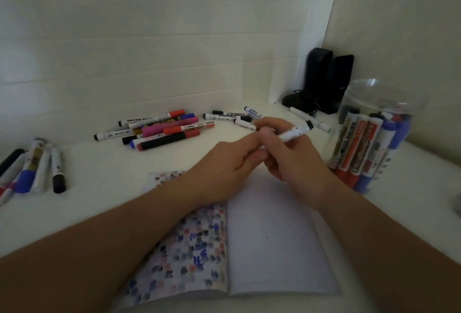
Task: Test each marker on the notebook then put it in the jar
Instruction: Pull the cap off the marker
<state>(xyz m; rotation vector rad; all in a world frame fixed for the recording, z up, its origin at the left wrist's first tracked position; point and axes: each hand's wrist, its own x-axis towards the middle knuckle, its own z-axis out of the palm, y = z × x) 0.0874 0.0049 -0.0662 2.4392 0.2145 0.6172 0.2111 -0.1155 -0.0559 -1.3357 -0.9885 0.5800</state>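
room to move: the white desk (104, 213) is boxed in by a wall at the back and another on the right, so the corner's pretty tight. The open stretch is the bare desk left of the notebook, between the two marker heaps.
right edge: the clear jar (374, 135) stands near the right wall, already crowded with upright markers, just beside the right hand.
back corner: two black speakers (329, 80) tucked in there, with a few loose markers lying in front.
marker: white barrel with small dark print and a black end (293, 133), held up over the top of the notebook, that end pointing toward the jar.
right hand: (289, 160) fingers wrapped round the barrel.
left hand: (224, 165) fingertips pinching the marker's near end, can't tell if that's the cap.
notebook: (269, 245) lying open under both forearms, left page covered in colour dabs, right page nearly blank.
piles: middle heap (159, 130), another at the left edge (32, 168).
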